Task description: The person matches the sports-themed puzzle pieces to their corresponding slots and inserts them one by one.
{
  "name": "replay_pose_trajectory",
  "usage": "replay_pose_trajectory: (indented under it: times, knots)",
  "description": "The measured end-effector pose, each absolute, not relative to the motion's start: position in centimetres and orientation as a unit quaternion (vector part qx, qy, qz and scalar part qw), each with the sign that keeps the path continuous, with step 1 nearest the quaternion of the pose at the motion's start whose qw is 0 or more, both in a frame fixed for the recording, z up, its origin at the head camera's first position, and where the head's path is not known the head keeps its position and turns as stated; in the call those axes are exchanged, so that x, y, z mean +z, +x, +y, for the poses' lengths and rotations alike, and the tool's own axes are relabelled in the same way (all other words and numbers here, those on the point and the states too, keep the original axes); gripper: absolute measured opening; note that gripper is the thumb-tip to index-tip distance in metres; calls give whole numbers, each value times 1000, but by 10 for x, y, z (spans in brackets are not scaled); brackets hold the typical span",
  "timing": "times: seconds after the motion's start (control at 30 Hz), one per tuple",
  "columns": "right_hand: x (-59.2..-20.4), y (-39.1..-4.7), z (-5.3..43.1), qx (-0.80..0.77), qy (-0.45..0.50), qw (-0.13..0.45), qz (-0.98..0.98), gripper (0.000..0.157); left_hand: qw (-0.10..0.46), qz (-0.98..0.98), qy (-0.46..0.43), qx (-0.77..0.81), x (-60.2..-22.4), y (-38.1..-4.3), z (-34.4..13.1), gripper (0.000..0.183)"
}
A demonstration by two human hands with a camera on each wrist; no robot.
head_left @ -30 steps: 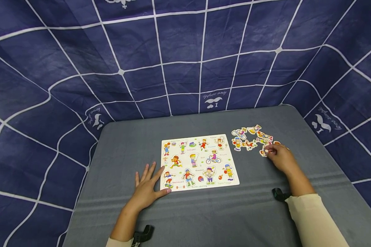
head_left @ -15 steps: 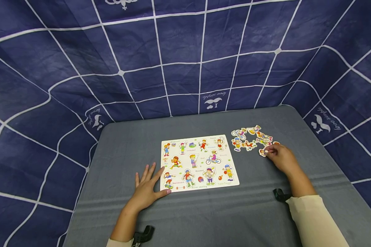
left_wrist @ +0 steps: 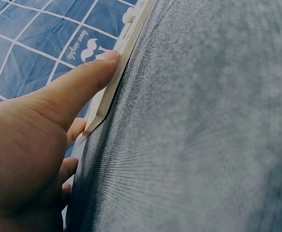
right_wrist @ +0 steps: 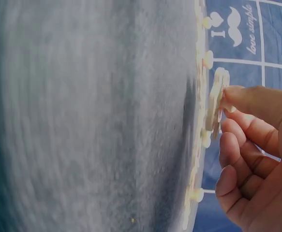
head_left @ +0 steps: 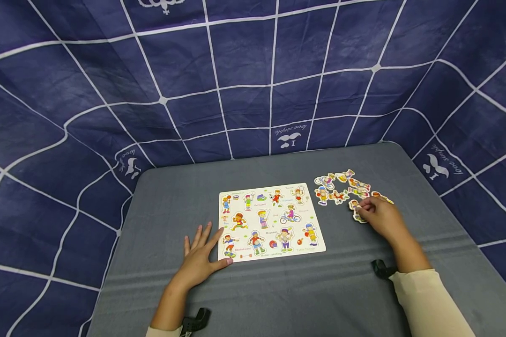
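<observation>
Right wrist: hand [right_wrist: 258, 166] in pinch around piece [right_wrist: 215, 102]

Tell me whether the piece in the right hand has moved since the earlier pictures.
Yes, slightly: in the head view, the piece in the right hand has shifted left, toward the board.

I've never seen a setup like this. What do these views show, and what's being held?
No machine here: a person works with a bare left hand and right hand. The wide picture is taken from the head, the two close ones from the wrists. On the grey surface lie a puzzle board with sports figures and, to its right, loose cut-out pieces. A blue checked cloth hangs behind. The left hand, fingers spread, rests at the board's left edge; the right pinches one piece between thumb and fingers.
</observation>
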State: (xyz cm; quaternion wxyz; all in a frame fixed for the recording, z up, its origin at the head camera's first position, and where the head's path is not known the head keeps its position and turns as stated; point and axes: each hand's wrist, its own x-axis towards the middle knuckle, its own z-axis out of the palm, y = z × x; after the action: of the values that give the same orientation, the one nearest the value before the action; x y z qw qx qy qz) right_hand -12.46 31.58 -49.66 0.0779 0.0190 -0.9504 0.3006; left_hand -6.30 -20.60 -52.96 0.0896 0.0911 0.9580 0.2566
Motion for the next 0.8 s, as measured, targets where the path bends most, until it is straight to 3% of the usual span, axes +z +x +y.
replay_pose_trajectory:
  times: [0.47,0.8]
  knots:
    - [-488,-125,290,300,45,73,-950,18,85,956,93,263,-530,-63,-207,100]
    - [-479,-121,266,298,78,99,-946,14,94,954,92,269,-528,-63,-208,100]
